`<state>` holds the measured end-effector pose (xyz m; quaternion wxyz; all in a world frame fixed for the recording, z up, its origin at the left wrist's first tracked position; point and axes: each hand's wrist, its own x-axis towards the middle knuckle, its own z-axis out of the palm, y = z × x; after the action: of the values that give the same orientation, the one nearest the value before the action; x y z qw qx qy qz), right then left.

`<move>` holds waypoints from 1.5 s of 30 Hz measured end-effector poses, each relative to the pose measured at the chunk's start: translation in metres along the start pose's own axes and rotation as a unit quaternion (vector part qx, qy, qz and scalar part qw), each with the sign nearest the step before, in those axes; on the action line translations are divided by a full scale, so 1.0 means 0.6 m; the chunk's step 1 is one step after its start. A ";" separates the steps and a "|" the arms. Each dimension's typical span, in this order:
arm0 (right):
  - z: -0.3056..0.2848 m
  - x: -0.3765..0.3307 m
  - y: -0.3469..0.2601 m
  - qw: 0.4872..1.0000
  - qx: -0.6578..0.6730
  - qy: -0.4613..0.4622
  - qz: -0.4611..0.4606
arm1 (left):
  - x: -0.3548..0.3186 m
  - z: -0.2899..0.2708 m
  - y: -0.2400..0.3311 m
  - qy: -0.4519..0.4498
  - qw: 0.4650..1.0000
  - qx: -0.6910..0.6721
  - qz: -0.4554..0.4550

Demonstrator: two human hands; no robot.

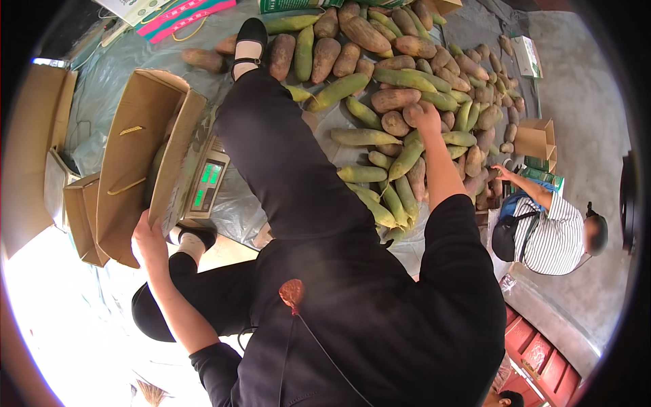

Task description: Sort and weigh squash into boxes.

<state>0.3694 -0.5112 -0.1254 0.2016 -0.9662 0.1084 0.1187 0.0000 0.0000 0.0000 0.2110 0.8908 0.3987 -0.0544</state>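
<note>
Dozens of long green and brown gourds (400, 102) lie heaped on a grey plastic sheet (108, 74) on the floor, the pile running from the sheet's far edge toward its right edge. The right hand (422, 115) is clenched around one brownish gourd (412, 114) near the middle of the heap; it looks firm, smooth-skinned and fairly heavy, so a grasp round the thick middle seems safest. The left hand (148, 237) grasps the near edge of an open cardboard box (139, 163), stiff but light, tilted against a weighing scale (207, 183) at the sheet's left side. Another person (553, 234) crouches by the right edge
</note>
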 end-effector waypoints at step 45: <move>0.116 -0.115 -0.117 0.960 0.095 0.051 -0.259 | -0.005 -0.021 0.015 -0.008 0.999 0.025 -0.048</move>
<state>0.3088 -0.4083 -0.1432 0.3101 -0.9426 -0.1242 0.0025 0.0037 -0.0025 0.0152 0.1892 0.8750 0.4382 -0.0810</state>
